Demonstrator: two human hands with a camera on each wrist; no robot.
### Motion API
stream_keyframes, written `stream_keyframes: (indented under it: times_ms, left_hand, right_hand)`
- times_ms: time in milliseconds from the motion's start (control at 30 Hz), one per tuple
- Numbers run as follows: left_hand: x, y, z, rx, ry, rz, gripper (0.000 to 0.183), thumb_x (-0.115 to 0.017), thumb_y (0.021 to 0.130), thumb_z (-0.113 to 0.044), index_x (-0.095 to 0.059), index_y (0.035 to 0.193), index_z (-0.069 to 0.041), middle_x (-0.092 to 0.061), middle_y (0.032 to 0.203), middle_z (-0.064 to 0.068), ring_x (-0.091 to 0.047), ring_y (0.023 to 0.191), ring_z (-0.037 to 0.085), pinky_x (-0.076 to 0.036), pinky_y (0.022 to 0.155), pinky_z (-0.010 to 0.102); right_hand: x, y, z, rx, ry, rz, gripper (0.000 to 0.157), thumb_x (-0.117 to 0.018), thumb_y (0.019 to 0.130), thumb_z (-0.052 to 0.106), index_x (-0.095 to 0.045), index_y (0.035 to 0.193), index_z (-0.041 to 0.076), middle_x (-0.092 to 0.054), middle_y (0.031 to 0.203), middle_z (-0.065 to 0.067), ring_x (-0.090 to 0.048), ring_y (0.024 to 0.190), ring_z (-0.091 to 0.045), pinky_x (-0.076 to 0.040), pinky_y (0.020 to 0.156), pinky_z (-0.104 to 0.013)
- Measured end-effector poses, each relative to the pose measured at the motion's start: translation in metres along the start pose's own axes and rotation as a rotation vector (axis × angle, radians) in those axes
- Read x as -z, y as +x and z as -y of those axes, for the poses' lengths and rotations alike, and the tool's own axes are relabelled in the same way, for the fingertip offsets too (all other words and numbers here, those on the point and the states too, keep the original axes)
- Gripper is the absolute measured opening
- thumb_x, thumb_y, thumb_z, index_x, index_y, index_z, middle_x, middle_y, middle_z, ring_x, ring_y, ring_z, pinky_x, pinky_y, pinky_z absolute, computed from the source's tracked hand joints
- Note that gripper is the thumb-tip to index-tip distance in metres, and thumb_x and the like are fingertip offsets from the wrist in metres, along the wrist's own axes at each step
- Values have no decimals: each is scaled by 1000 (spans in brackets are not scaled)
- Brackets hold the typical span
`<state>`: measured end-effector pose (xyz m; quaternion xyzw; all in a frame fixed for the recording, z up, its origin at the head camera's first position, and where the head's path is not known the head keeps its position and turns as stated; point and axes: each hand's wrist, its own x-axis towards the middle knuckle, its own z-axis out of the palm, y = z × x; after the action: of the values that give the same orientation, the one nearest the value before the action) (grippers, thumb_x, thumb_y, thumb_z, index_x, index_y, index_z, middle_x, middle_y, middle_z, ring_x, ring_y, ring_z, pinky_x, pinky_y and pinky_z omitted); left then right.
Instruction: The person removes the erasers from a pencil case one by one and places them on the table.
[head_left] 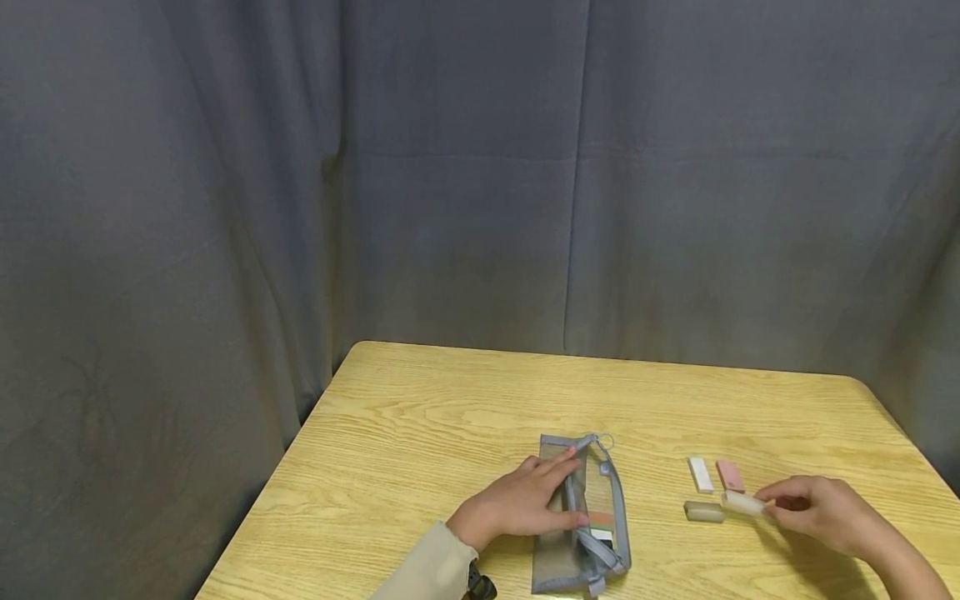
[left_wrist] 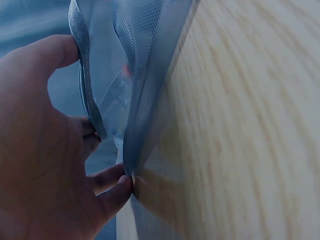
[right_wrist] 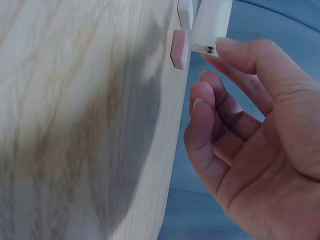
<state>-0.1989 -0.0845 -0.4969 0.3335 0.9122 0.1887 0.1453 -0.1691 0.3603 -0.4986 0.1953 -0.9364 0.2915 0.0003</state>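
My left hand (head_left: 517,500) holds the mouth of a grey mesh pencil pouch (head_left: 555,558) apart, thumb and fingers at its zip edge (left_wrist: 87,90). Through the mesh shows a small block (head_left: 602,533) with orange, green, white and black bands. On the right, my right hand (head_left: 825,512) pinches an off-white eraser (head_left: 742,503) between thumb and index finger; dark marks show near its end in the right wrist view. Close by on the table are a white eraser (head_left: 701,474), a pink eraser (head_left: 729,476) and a grey-brown eraser (head_left: 703,512).
The wooden table (head_left: 450,400) has rounded far corners. Grey curtains (head_left: 465,208) hang behind it and along its left side. A ring-shaped zip pull (head_left: 606,441) lies at the pouch's far end. A black watch (head_left: 482,583) is on the left wrist.
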Motion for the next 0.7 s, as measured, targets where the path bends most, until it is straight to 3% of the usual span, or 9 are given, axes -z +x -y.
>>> stream_keyframes:
  times_ms: [700]
  left_hand:
    - [-1, 1, 2, 1, 17, -8, 85, -40, 95, -76, -19, 164, -30, -7, 169, -15, -26, 152, 27, -36, 116, 46]
  right_hand:
    - [4, 2, -5, -112, -13, 106, 19, -75, 91, 18, -78, 104, 4, -67, 85, 8, -45, 71, 3, -42, 59, -21]
